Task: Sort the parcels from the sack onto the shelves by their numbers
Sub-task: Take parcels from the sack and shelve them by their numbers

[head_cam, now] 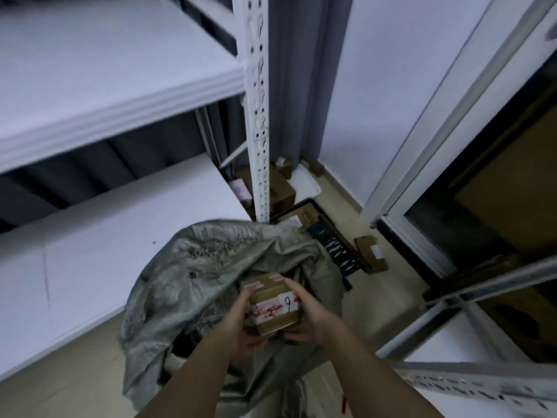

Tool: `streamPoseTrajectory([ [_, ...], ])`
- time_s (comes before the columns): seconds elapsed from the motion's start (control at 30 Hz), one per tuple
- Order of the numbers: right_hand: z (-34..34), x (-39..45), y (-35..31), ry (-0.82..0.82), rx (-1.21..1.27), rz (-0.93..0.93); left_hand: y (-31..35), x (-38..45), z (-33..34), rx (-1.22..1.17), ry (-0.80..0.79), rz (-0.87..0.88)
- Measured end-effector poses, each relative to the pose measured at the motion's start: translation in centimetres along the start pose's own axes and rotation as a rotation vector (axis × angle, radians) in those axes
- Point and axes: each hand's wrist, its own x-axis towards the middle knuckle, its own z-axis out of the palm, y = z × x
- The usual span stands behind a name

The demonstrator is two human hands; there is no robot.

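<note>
1. The white shelves stand at ten o'clock, bare, with open room.
2. The left hand presses the parcel from its left.
3. The parcel, marked 9, hangs above the sack, long axis toward one o'clock.
4. The right hand clasps its right side, equally near.

A brown parcel with a white label is seen; the sack is grey-green, the shelves white.

walls: pale wall | floor: beige floor | window: white-framed sliding window | light: dim, bluish
</note>
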Motion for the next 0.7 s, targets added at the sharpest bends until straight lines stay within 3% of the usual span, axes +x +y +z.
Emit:
streamPoseTrajectory([
  [0.2,-0.3,-9.1,0.8,0.159,-0.012,-0.205,-1.7,-7.7,1.8,0.318,-0.128,0.050],
  [0.33,-0.7,-15.2,3.7,0.275,-0.044,-0.375,-3.5,-12.3,2.3,0.495,-0.080,0.222],
  [0.4,-0.4,-18.5,5.5,0.378,-0.147,-0.470,-4.9,-14.8,2.7,0.527,-0.140,0.261],
  [0.5,0.4,-23.2,7.4,0.469,-0.361,-0.564,-6.4,-18.3,3.9,0.576,-0.239,0.226],
  [0.7,-0.6,-31.2,11.9,0.847,-0.765,-0.708,-10.0,-23.3,7.6,0.531,-0.393,0.046],
])
